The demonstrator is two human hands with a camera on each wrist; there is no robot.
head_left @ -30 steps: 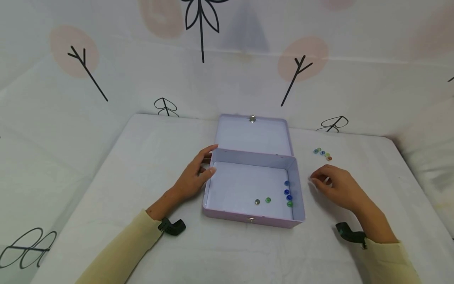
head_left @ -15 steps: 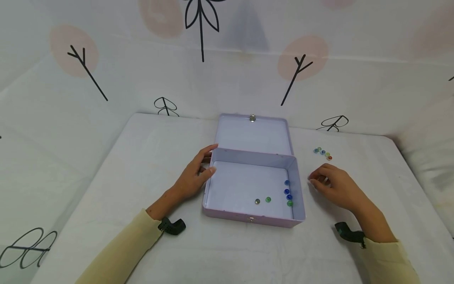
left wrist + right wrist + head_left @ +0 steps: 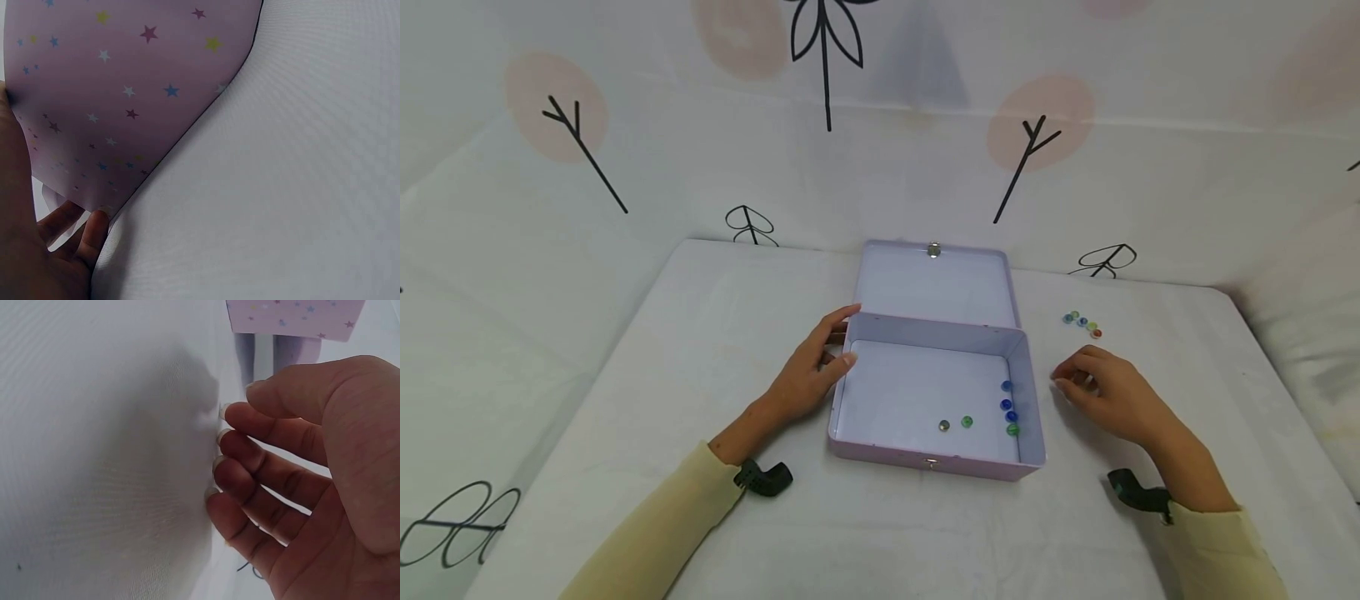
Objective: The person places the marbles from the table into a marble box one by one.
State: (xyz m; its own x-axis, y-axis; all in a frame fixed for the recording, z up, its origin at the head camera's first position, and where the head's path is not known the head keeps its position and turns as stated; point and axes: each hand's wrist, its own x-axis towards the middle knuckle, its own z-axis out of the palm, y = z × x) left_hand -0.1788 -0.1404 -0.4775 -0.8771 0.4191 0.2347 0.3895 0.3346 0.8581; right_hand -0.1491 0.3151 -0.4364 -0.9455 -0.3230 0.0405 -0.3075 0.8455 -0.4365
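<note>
A lilac tin box (image 3: 895, 387) stands with its lid (image 3: 936, 287) laid back behind it. My left hand (image 3: 805, 375) holds the box's left side, thumb over the rim and fingers by the back corner. The left wrist view shows the star-patterned pink wall (image 3: 144, 75). Inside lie three blue marbles (image 3: 1007, 405) and a green marble (image 3: 1012, 430) along the right wall, with another green marble (image 3: 967, 422) and a greyish marble (image 3: 943, 426) nearer the middle. Right of the box, my right hand (image 3: 1108, 392) rests on the table, fingers loosely curled, holding nothing visible.
Several coloured marbles (image 3: 1082, 322) lie in a small group on the white tablecloth (image 3: 737, 317), just beyond my right hand. A patterned white cloth (image 3: 917, 167) hangs behind the table. A metal clasp (image 3: 934, 249) sits on the lid's far edge.
My right hand has shifted very slightly left toward the box, then stayed still. The left hand, box and marbles have not moved.
</note>
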